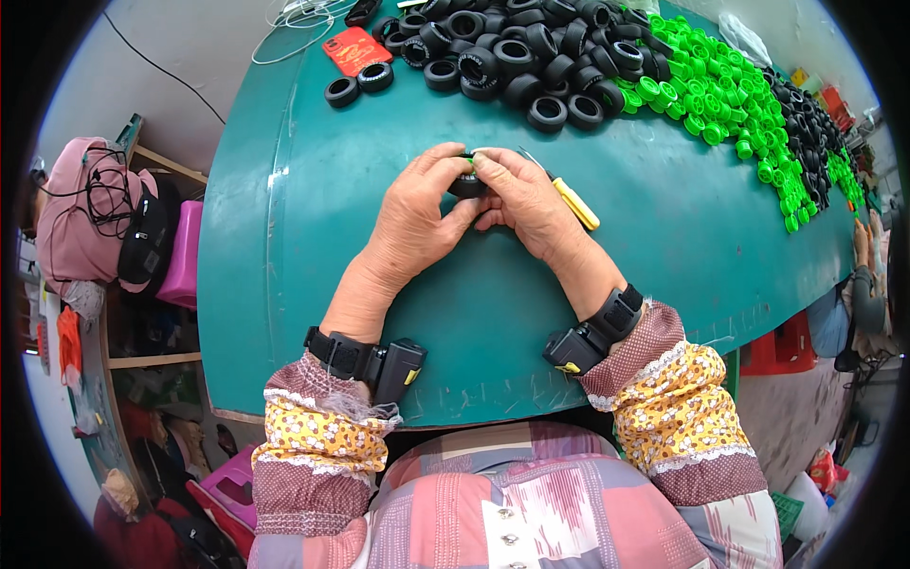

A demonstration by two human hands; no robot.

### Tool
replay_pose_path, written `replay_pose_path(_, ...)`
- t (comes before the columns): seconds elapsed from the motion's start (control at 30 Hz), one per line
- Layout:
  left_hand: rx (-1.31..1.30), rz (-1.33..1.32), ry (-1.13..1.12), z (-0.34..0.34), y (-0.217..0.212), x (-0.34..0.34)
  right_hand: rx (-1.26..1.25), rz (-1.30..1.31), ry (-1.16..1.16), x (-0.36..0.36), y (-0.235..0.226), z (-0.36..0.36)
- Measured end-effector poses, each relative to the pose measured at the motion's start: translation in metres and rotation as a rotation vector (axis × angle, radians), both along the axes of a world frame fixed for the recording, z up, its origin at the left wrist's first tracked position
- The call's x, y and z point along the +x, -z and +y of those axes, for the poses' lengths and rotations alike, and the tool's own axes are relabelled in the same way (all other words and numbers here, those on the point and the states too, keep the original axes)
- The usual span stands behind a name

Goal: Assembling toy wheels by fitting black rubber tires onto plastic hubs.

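Observation:
Both my hands meet over the middle of the green table (284, 284). My left hand (417, 213) and my right hand (526, 199) together pinch a small black toy tyre (466, 183) with a bit of green showing at its top. My fingers hide most of the tyre. A yellow-handled tool (576, 204) lies on the table just right of my right hand, partly under it. Each wrist carries a black strapped device.
A heap of black toy tyres (517, 47) lies at the far side of the table. Beside it, a band of green wheel hubs (720, 95) runs right, then more black tyres (806, 123). A red flat packet (355, 49) and white cable lie far left. Shelves with bags stand left.

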State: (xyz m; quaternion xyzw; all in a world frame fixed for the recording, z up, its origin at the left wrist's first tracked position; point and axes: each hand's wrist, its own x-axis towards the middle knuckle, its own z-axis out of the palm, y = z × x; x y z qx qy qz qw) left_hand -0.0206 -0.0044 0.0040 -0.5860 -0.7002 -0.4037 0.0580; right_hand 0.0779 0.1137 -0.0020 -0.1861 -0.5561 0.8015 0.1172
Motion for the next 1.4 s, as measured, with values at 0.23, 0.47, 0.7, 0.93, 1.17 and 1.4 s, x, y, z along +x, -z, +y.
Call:
replay_pose_path(0.23,-0.122,-1.030,0.047,-0.002,-0.004,-0.009,0.160,0.093,0.000,0.001,-0.002,-0.006)
replay_pose_path(0.47,0.058,-0.899,0.003,0.000,0.001,-0.006,0.241,0.053,0.036,-0.003,0.003,-0.005)
replay_pose_path(0.7,-0.024,-0.944,0.019,-0.001,-0.004,-0.004,0.289,0.011,0.024,0.001,0.000,-0.007)
replay_pose_path(0.93,0.076,-0.822,-0.026,0.006,0.006,0.000,0.343,0.049,0.082,-0.003,0.005,-0.011)
replay_pose_path(1.17,0.099,-0.483,-0.205,0.005,0.000,0.001,0.194,0.040,0.021,-0.004,0.004,-0.030)
replay_pose_path(1.4,0.001,-0.458,-0.188,0.003,0.008,0.001,0.201,0.044,0.108,-0.001,0.002,-0.029)
